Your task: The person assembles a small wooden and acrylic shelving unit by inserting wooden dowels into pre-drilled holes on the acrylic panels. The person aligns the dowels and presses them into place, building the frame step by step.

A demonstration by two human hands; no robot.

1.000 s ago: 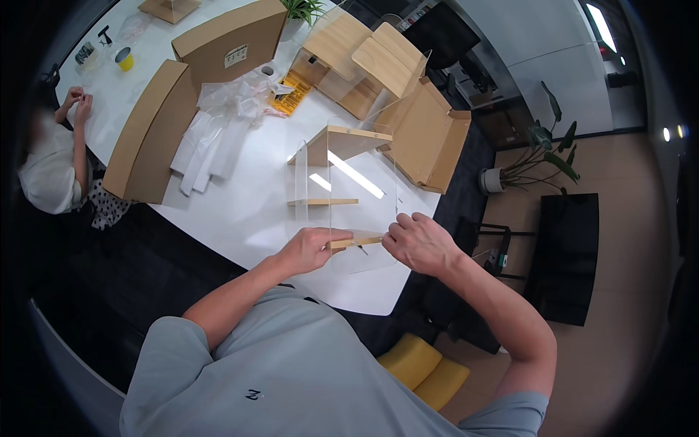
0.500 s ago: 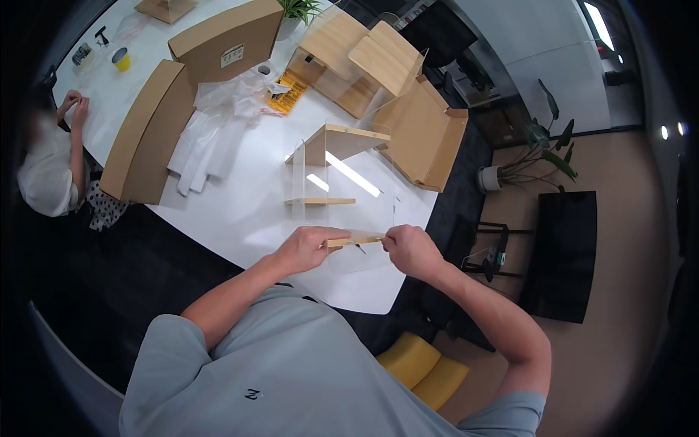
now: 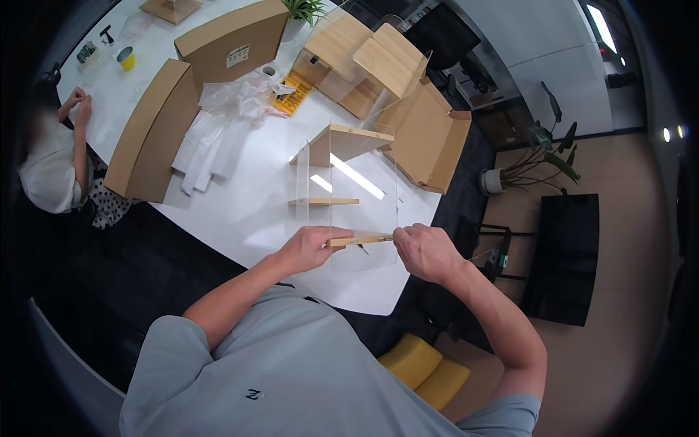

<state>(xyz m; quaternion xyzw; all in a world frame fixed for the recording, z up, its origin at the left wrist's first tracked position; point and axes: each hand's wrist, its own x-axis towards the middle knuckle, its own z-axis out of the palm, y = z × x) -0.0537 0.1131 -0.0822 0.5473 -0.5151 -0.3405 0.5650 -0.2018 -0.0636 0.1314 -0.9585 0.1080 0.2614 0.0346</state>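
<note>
In front of me on the white table stands a shelf of clear plastic panels (image 3: 364, 171) and pale wooden boards. My left hand (image 3: 306, 249) is closed around the left end of its nearest wooden board (image 3: 362, 239). At the board's other end my right hand (image 3: 424, 253) has its fingers curled together at the clear panel's edge; what they pinch, if anything, is hidden. A small, thin dark piece (image 3: 363, 249) shows just below the board, too small to name. Farther back, the same shelf has a short wooden board (image 3: 324, 201) and a wider wooden board (image 3: 349, 142).
Cardboard boxes (image 3: 145, 135) and crumpled plastic wrap (image 3: 226, 109) lie at the left. Behind are a yellow packet (image 3: 293, 93), another wood-and-plastic unit (image 3: 342, 44) and an open carton (image 3: 429, 138). A person (image 3: 54, 171) sits at the far left. Yellow seat (image 3: 422, 368) below right.
My right hand has shifted slightly right, and its wrist has turned. My left hand keeps its hold on the wooden board. The whole view has moved a little.
</note>
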